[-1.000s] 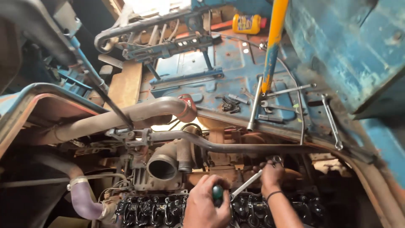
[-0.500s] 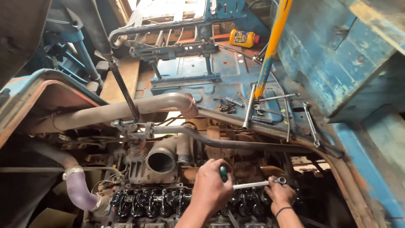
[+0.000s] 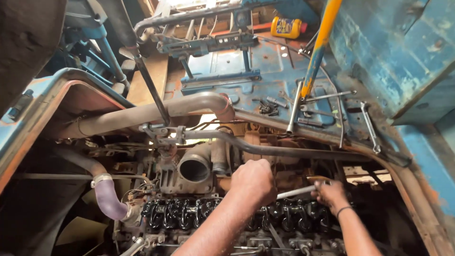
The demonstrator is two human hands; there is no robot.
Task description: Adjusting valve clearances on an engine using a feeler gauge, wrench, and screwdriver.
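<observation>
Two hands work over the oily rocker arms (image 3: 213,213): the left hand (image 3: 253,182) is fisted around a tool handle, the right hand (image 3: 329,193) grips the steel wrench (image 3: 296,191) between them. Beyond, a curved exhaust pipe (image 3: 156,113) crosses under the blue cab floor (image 3: 237,61).

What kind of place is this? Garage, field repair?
Likely a vehicle repair shop, or at least a truck's open engine bay. An exposed engine top sits under a worn blue cab floor, loose wrenches lie on it, and the right hand holds a metal tool handle.
</observation>
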